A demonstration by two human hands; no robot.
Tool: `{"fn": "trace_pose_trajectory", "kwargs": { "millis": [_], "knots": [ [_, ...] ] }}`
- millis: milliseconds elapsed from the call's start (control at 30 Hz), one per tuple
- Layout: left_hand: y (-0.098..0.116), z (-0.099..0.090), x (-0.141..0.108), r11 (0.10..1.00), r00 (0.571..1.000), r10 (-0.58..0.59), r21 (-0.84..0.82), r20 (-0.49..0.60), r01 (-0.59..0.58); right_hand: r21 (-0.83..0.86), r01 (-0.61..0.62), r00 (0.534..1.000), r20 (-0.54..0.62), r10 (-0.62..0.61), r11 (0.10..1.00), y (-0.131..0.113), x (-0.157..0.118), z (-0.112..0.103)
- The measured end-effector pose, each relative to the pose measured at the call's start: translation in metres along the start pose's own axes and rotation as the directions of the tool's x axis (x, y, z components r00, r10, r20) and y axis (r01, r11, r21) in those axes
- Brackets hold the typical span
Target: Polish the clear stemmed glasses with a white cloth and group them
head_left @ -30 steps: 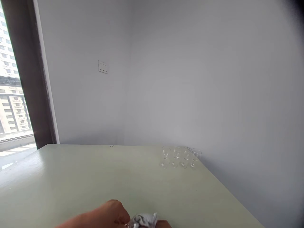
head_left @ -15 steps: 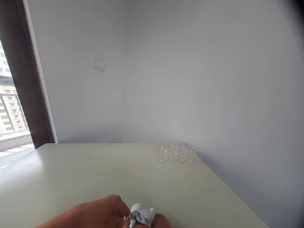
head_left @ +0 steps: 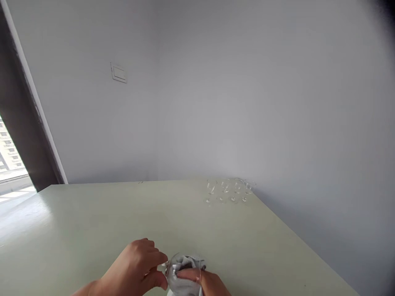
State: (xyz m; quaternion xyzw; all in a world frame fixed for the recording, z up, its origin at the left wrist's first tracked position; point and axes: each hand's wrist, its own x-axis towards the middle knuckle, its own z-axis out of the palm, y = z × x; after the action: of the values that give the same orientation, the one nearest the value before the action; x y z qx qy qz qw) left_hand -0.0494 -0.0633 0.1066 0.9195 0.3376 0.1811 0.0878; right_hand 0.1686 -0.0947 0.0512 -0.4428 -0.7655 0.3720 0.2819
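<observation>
At the bottom middle is a clear glass (head_left: 173, 274), tilted on its side, its stem end toward the left. The thumb and fingers of my left hand (head_left: 138, 265) pinch it at the stem. My right hand (head_left: 205, 279) has its fingers inside the bowl, pressing a grey-white cloth (head_left: 190, 261) against the glass. Part of my right hand is cut off by the lower picture edge.
Several clear stemmed glasses (head_left: 211, 187) stand in a row at the far right corner of the pale green table (head_left: 123, 218). Grey walls meet behind it, with a switch (head_left: 119, 74). A window is at far left.
The view has shifted slightly. My left hand has risen and shows more fully. The glass bowl now shows clearly, with my right fingers and the cloth inside it.
</observation>
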Motion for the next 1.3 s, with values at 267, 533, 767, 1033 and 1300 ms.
{"fn": "trace_pose_trajectory", "kwargs": {
  "millis": [267, 533, 767, 1033, 1300],
  "knots": [
    [0.012, 0.003, -0.009, 0.119, 0.856, -0.16, -0.851, 0.492, 0.511, -0.644, 0.645, 0.69, 0.258, -0.677, 0.412, -0.05, 0.003, -0.091],
    [0.015, 0.049, -0.001, -0.225, 0.782, -0.463, -0.909, 0.416, 0.35, -0.887, 0.35, 0.493, -0.1, -0.864, 0.302, -0.026, 0.0, -0.091],
    [0.027, 0.041, 0.008, 0.55, 0.838, -0.51, -0.676, 0.193, 0.491, -0.883, 0.46, 0.32, 0.062, -0.945, 0.097, -0.03, 0.033, -0.023],
    [0.017, 0.033, 0.0, 0.909, 0.943, -0.324, -0.3, -0.073, 0.289, -0.103, 0.309, 0.95, -0.007, -0.311, 0.945, -0.073, 0.039, -0.071],
    [0.022, 0.048, 0.014, 0.494, 0.855, -0.519, -0.824, -0.024, 0.277, 0.956, -0.077, 0.925, -0.038, 0.378, 0.284, -0.035, 0.073, -0.05]
  ]
}}
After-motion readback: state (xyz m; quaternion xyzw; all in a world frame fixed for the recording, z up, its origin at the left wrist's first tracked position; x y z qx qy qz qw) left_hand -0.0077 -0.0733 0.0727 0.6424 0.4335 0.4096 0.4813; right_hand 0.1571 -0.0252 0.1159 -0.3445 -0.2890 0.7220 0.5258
